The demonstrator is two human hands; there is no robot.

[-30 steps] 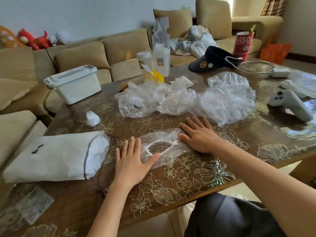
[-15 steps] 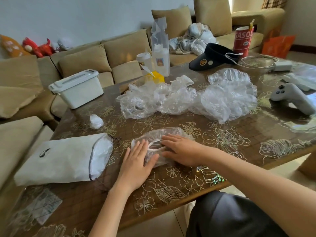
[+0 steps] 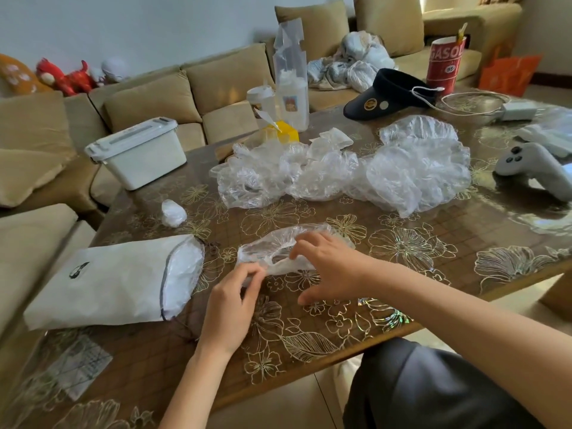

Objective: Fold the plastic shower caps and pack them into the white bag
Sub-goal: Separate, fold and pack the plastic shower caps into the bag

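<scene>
Pinching the shower cap point(image 3: 278, 246), the left hand point(image 3: 230, 305) holds its near edge while the right hand point(image 3: 334, 267) seemingly grips its middle.

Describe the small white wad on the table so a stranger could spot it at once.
Start at the flowered table. Near its left edge, between the lidded white box and the white bag, lies the wad. Unlike the loose clear caps heaped mid-table, it is small, tightly balled and alone.
</scene>
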